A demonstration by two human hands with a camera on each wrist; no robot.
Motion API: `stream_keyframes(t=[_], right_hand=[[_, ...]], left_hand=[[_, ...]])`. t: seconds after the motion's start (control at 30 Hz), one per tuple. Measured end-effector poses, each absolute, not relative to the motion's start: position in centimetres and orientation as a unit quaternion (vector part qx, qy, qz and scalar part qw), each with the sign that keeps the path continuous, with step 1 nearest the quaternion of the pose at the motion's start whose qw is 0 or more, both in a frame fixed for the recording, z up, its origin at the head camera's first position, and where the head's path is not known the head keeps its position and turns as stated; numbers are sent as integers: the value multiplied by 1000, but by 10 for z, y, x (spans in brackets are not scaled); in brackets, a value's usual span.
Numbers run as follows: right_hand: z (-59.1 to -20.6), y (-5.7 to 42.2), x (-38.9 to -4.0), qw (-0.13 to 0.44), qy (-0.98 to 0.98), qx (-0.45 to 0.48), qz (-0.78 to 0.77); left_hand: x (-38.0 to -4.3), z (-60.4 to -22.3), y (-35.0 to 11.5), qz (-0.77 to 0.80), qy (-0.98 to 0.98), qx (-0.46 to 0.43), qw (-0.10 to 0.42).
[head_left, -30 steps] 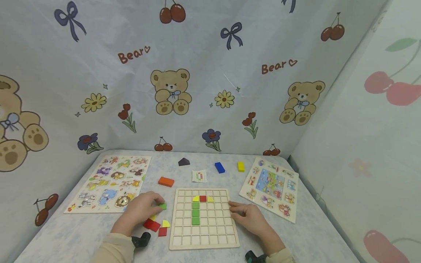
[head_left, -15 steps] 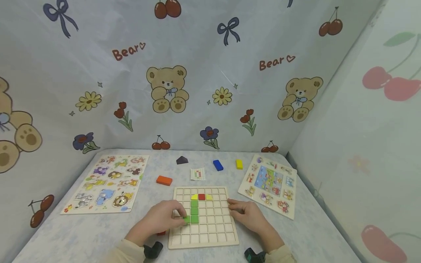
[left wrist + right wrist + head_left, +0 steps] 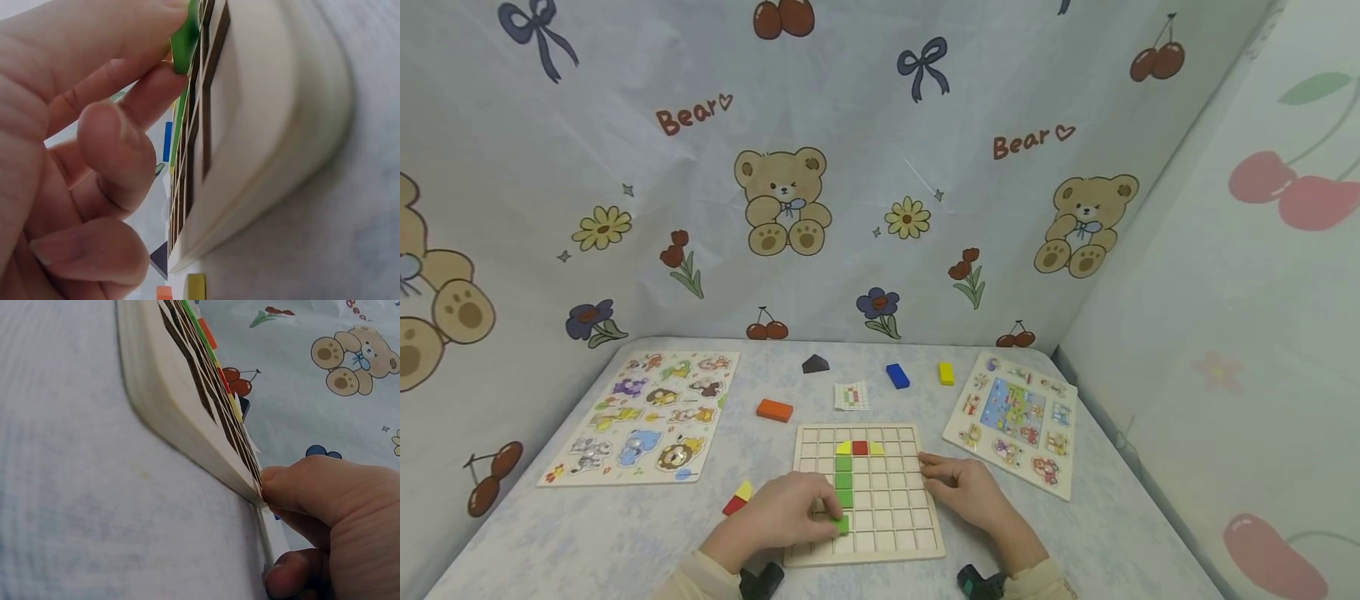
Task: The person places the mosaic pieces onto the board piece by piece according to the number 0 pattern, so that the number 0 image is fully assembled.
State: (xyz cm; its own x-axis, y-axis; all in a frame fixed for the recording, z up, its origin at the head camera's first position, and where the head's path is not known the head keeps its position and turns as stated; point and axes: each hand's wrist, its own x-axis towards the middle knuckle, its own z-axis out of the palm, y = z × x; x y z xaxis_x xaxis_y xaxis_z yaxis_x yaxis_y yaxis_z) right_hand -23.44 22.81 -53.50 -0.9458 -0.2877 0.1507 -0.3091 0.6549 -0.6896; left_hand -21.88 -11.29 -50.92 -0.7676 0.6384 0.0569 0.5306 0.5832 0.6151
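My left hand (image 3: 793, 510) pinches a green square tile (image 3: 843, 525) between thumb and fingertip, over the lower left part of the wooden grid board (image 3: 895, 521). In the left wrist view the green tile (image 3: 184, 47) stands tilted close over the slots. My right hand (image 3: 962, 493) rests at the board's right edge, its fingertips (image 3: 275, 484) touching the rim. A column of green tiles (image 3: 844, 481) lies on the board, with a red tile (image 3: 860, 448) and yellow rounded pieces (image 3: 876, 449) at its top.
Loose red (image 3: 733, 505) and yellow (image 3: 744, 490) pieces lie left of the board, partly hidden by my left hand. Behind stand an orange block (image 3: 774, 410), pattern card (image 3: 851, 397), dark piece (image 3: 815, 364), blue block (image 3: 897, 376) and yellow block (image 3: 946, 373). Picture boards (image 3: 647, 417) (image 3: 1011, 425) flank them.
My left hand took the green tile from the loose pieces, carried it right over the board, then moved it down to below the green column. My right hand stayed at the board's edge.
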Motion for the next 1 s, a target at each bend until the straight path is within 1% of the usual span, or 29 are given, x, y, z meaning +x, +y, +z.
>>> stream_keyframes(t=[0.23,0.43,0.5,0.6,0.73,0.8,0.87,1.0], right_hand=[[-536,227,-234,8,-911,158,381],[-536,228,-234,11,-911,156,382],[-536,228,-235,13,-910,157,384],[-536,227,-235,13,-908,161,386],[-535,227,-235,13,-908,164,385],[-534,227,-234,14,-908,165,384],[-533,227,-234,15,-908,165,385],[-532,226,-233,15,-909,162,385]], left_hand=[[-219,-510,-113,318,887,324,89],[-221,-510,-115,324,883,330,80],[-224,-509,-118,320,889,319,73],[-231,-503,-131,304,914,262,57],[-245,-495,-160,260,956,136,21],[-251,-494,-176,244,966,82,16],[-256,-497,-189,237,970,54,21],[-260,-501,-202,245,968,48,41]])
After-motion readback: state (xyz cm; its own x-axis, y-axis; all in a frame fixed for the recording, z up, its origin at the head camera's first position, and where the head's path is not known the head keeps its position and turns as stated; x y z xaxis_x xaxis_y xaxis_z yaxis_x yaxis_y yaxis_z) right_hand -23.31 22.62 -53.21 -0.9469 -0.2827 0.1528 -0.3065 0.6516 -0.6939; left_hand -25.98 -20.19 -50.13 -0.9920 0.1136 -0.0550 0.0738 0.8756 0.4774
